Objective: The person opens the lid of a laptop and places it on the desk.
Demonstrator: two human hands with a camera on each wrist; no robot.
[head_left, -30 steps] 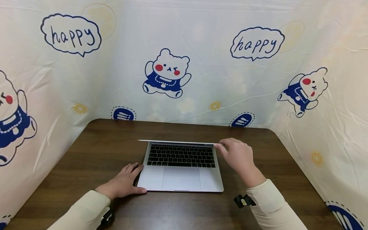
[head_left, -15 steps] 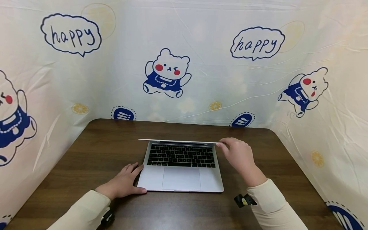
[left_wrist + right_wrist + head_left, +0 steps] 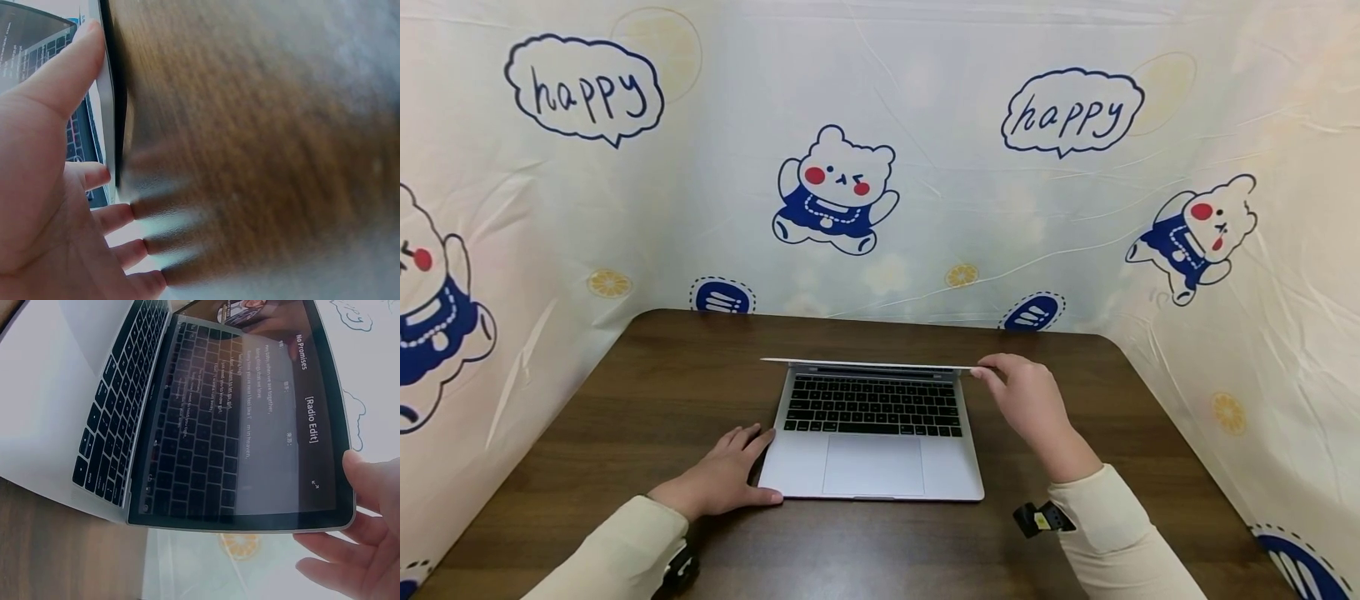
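A silver laptop with black keys sits on the brown table, its lid raised and seen nearly edge-on in the head view. My right hand pinches the lid's right top corner, thumb on the screen side and fingers behind. In the right wrist view the lit screen shows lines of text and a small picture, with the keyboard mirrored in it. My left hand rests against the laptop's left side. Its thumb lies at the front left corner, and its fingers spread along the side edge.
The wooden table spreads around the laptop to a rounded far edge. A pale curtain printed with bears and "happy" bubbles hangs behind and at both sides. Black straps with small devices sit at both cuffs.
The lid has swung slightly farther back, its top edge rising a little in the head view. My right hand has moved along with it, away and slightly right. My left hand has stayed put.
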